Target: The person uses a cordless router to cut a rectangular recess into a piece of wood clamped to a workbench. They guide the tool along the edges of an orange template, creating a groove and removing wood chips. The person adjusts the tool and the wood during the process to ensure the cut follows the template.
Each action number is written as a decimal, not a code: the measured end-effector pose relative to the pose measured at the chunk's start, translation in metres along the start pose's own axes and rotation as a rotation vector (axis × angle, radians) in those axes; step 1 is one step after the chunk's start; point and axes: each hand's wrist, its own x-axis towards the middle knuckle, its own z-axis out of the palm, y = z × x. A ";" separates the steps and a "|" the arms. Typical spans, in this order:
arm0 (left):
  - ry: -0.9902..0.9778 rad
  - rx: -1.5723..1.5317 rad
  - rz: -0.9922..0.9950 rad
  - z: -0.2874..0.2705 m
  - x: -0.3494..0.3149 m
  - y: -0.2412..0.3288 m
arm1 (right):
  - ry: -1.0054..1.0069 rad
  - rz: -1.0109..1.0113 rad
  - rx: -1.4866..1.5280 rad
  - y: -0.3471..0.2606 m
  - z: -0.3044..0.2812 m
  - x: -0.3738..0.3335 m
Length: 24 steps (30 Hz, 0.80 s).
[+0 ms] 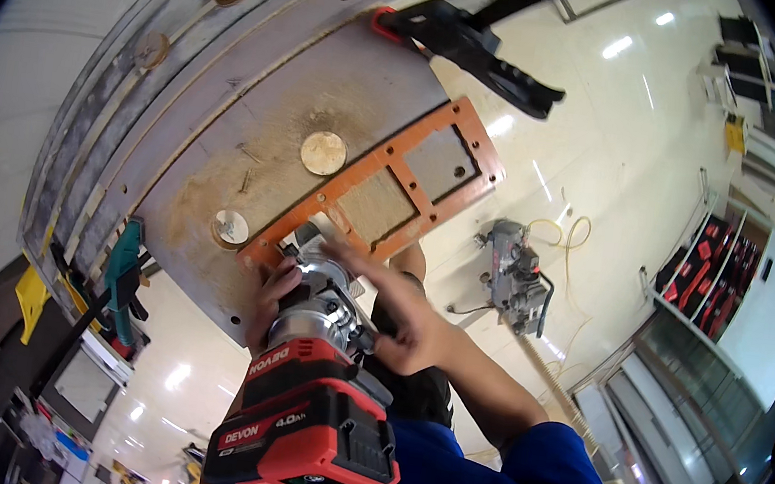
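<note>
A red and black cordless trim router with a silver metal base stands at the near end of an orange template, its battery toward me. My left hand wraps the left side of the base, fingers closed. My right hand lies along the right side, thumb beside the silver body and fingers reaching round the front, somewhat blurred. Just ahead of these fingertips shows a small pale piece, partly hidden. Two rectangular openings pierce the template, which rests along the right edge of a dusty grey board.
Two round discs, one tan and one pale, sit on the board amid sawdust. A black clamp grips its far edge; a teal clamp is at left. On the floor at right stands a grey machine with a yellow hose.
</note>
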 end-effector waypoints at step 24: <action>-0.308 0.236 0.312 -0.018 0.038 -0.007 | 1.365 -0.159 0.415 0.086 -0.030 0.042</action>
